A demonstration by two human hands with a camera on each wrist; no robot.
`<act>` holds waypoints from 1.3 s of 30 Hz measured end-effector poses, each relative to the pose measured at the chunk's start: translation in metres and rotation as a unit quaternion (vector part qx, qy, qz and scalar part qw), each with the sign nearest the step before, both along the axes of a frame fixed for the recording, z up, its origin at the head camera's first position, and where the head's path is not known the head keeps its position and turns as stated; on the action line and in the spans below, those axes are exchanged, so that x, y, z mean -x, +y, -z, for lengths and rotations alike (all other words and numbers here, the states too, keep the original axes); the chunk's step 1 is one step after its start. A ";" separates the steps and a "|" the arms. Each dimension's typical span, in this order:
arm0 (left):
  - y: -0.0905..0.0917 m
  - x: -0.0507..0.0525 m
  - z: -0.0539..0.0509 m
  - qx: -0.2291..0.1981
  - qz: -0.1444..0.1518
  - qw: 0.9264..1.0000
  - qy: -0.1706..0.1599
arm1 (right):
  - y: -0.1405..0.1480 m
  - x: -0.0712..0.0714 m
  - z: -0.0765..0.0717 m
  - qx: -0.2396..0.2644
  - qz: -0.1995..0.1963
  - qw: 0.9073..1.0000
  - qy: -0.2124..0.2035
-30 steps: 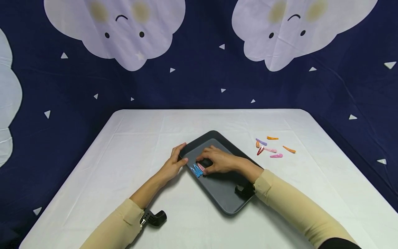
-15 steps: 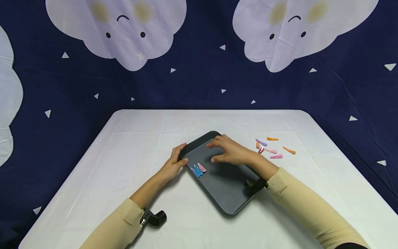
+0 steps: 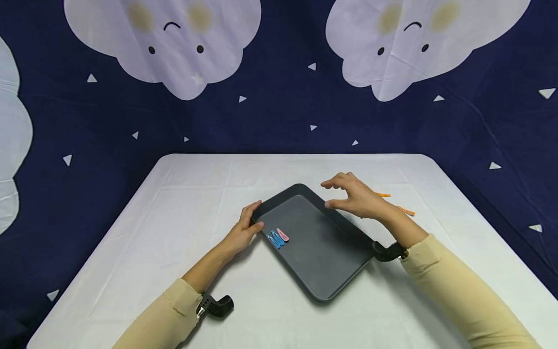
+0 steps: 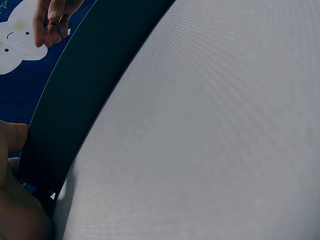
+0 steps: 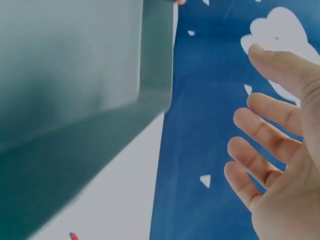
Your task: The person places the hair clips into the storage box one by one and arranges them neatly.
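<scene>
A dark grey rectangular tray [image 3: 322, 257] lies at an angle on the table. My left hand [image 3: 240, 234] grips its left corner, thumb over the rim. Blue snap hair clips [image 3: 276, 239] and a pink hair clip [image 3: 283, 234] lie side by side inside, near that hand. Above the tray's far right edge is my right hand [image 3: 358, 198], fingers spread and holding nothing. The right wrist view also shows this right hand [image 5: 275, 130] bare, with thumb and fingers apart. Under the right arm, the other loose clips are mostly hidden.
Two orange hair clips [image 3: 406, 211] show on the white table [image 3: 196, 194] beyond the right forearm. A red clip tip [image 5: 73, 236] peeks in at the bottom of the right wrist view. Behind the table hangs a dark blue cloud-print cloth [image 3: 279, 111].
My right hand has let go of the pink clip in the tray, then lifted and moved right, past the tray's far edge. The left hand and tray have stayed put.
</scene>
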State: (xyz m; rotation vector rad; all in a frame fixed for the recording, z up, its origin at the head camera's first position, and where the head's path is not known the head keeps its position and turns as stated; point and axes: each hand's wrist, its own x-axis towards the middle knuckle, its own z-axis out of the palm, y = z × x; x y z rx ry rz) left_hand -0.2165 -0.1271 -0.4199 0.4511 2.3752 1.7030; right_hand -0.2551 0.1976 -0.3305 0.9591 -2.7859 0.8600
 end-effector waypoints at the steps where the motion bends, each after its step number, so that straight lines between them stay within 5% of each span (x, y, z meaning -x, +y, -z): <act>1: 0.000 0.000 0.000 0.000 0.000 1.000 0.000 | 0.005 0.000 0.000 0.004 0.006 1.000 -0.001; 11: -0.001 0.001 0.001 -0.001 0.003 1.000 -0.003 | 0.053 -0.002 0.004 0.019 0.076 0.997 0.004; 24: 0.000 0.002 0.003 -0.006 0.000 1.000 -0.002 | 0.101 -0.011 0.029 0.009 0.131 0.991 0.001; 39: 0.001 0.000 0.001 -0.001 -0.001 1.000 -0.003 | 0.134 -0.020 0.058 -0.028 0.178 0.982 -0.063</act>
